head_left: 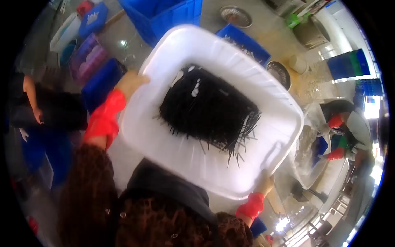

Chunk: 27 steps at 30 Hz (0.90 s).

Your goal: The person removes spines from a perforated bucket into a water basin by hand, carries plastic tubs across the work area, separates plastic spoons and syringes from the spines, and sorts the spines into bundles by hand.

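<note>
- Curling over the left rim, the left hand (132,84) has its digits clamped on the white tub (185,45); most of the fingers are hidden.
- Over at the near right corner, the right hand (266,183) pinches the same rim, fingers mostly out of my sight.
- Between those 2 hands, the tub hangs tilted in front of the person's body, its mouth turned up.
- Inside lies a dark mass of thin black sticks (205,109), ends poking out at the near right, with at least 2 pale pieces (195,88) on it.
- I'd judge the tub fairly stiff but bulky, its weight mostly from the load; a wet rim would be slippery.
- The sticks look light singly, perhaps brittle, and could slide if it tips further.
- Opposite rims, held by 2 hands, seem the right hold; 1 hand would let it twist.
- Beyond the far side stands a blue crate (179,18); a metal dish (279,74) sits far right.
</note>
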Motion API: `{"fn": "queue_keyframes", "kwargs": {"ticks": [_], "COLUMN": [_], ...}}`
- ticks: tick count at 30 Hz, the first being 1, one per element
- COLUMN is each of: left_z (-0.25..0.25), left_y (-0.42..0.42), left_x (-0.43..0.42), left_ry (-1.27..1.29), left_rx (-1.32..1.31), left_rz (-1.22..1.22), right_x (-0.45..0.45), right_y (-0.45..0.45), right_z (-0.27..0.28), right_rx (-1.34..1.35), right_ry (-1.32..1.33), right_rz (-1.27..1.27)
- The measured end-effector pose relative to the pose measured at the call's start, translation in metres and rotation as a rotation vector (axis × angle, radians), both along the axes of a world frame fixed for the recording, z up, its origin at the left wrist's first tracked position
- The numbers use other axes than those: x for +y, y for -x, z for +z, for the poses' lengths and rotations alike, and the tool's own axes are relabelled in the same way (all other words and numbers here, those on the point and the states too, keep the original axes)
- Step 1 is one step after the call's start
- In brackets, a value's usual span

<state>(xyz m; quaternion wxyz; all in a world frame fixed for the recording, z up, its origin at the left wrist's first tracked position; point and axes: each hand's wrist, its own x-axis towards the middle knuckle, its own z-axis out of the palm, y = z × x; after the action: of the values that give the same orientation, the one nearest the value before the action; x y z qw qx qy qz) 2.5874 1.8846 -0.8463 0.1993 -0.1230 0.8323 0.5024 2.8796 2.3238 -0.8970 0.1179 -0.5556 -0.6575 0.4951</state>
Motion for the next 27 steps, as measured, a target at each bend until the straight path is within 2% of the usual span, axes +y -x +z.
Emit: {"fn": "queue_keyframes", "kwargs": {"ticks": [3,5,7,8,9,10,11,12,14,15,17,19,21,22,23,25,27], "left_z": [0.031,-0.010,-0.016,-0.012,0.010,0.018,0.019,0.015,0.004,-0.005,-0.019,-0.041,-0.050,-0.033,-0.035,-0.057,-0.048], "left_y": [0.028,0.065,0.065,0.064,0.067,0.073,0.082,0.100,0.168,0.202,0.264,0.305,0.317,0.320,0.308,0.275,0.225], "left_x": [0.037,0.010,0.004,0.013,0.029,0.038,0.044,0.057,0.120,0.169,0.285,0.383,0.434,0.444,0.445,0.450,0.476], "left_ry": [0.066,0.202,0.150,0.144,0.227,0.300,0.311,0.441,0.636,0.641,0.518,0.630,0.713,0.758,0.766,1.016,0.834], "left_rx": [0.119,0.078,0.055,0.029,0.027,0.028,0.005,0.068,0.251,0.250,0.086,0.163,0.355,0.215,0.237,0.887,0.939], "left_rz": [-0.090,-0.166,-0.157,-0.127,-0.178,-0.236,-0.233,-0.191,-0.200,-0.211,-0.212,-0.240,-0.193,-0.241,-0.232,-0.069,0.123], "right_x": [0.000,-0.021,-0.032,-0.023,-0.011,-0.017,-0.026,-0.022,0.027,0.071,0.170,0.266,0.319,0.325,0.324,0.330,0.335], "right_y": [0.006,0.011,0.013,0.015,0.012,0.027,0.046,0.063,0.120,0.152,0.215,0.254,0.269,0.269,0.259,0.252,0.239], "right_z": [0.012,0.008,-0.009,0.000,0.022,0.048,0.054,0.043,0.016,0.007,-0.002,-0.010,-0.002,-0.003,-0.004,-0.007,-0.001], "right_rx": [0.041,0.038,-0.021,0.003,-0.213,-0.203,-0.192,-0.214,-0.316,-0.320,-0.534,-0.505,-0.487,-0.462,-0.538,-0.554,-0.464], "right_ry": [0.043,0.072,0.053,0.051,0.020,0.017,0.015,0.027,-0.027,-0.019,-0.064,-0.072,-0.083,-0.077,-0.087,-0.093,-0.018], "right_rz": [-0.099,-0.073,-0.060,-0.077,-0.027,-0.030,-0.034,-0.026,-0.100,-0.108,-0.157,-0.160,-0.084,-0.083,-0.096,-0.079,-0.038]}}
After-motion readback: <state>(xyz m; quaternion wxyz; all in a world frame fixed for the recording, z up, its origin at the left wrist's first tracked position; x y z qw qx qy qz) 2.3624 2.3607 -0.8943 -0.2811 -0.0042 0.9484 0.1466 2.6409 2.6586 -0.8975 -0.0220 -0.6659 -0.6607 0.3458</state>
